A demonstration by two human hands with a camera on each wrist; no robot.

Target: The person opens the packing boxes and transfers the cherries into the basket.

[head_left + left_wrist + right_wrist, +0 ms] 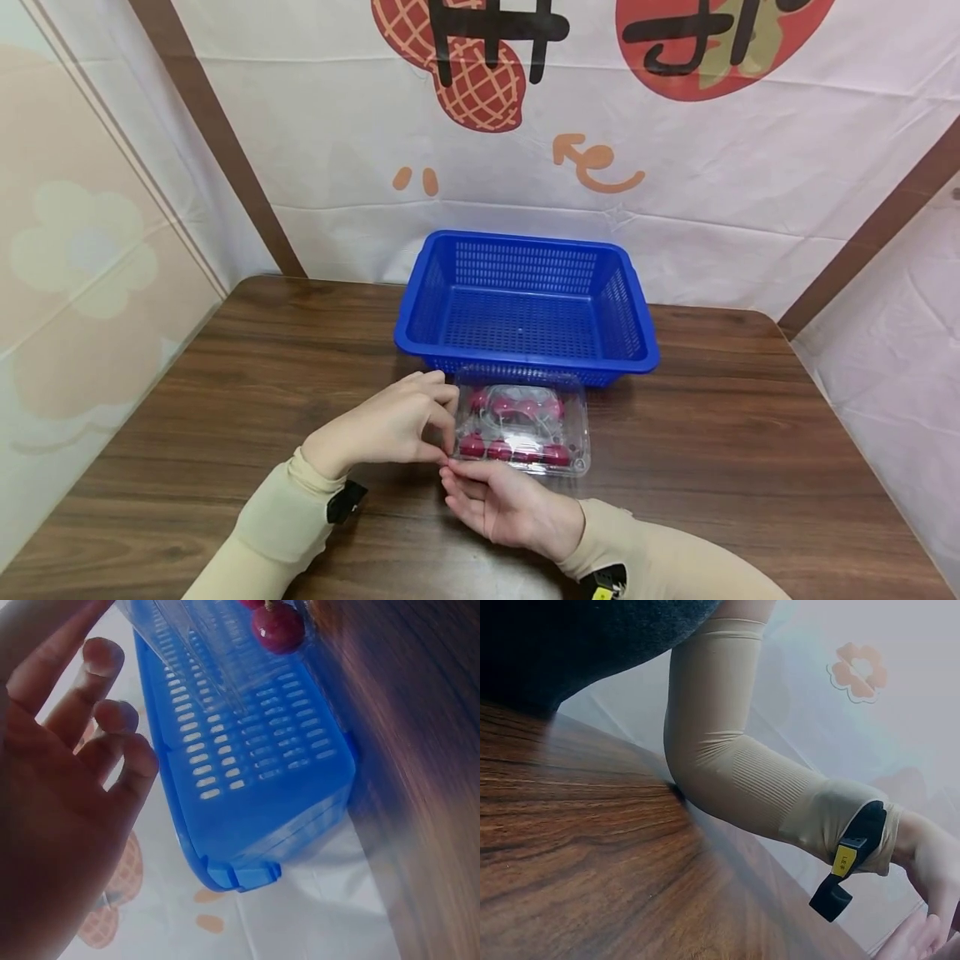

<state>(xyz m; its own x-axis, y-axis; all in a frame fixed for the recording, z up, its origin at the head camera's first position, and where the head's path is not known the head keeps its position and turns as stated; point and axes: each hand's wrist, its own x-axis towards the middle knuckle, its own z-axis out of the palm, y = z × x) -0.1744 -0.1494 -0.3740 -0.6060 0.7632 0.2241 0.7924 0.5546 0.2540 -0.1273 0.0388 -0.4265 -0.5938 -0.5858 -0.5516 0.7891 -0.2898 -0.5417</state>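
The left hand [390,423] and right hand [517,510] have fingers pinching the plastic clamshell's [579,421] corner — yanking hard could spill cherries [277,630].

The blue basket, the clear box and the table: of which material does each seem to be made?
Blue basket: probably moulded plastic, slightly glossy; its slotted walls are evenly coloured.
Clear box: likely thin plastic, shiny; red fruit shows through and it catches highlights.
Table: wood or wood-look laminate, faintly glossy; dark grain shows, but I cannot tell which.
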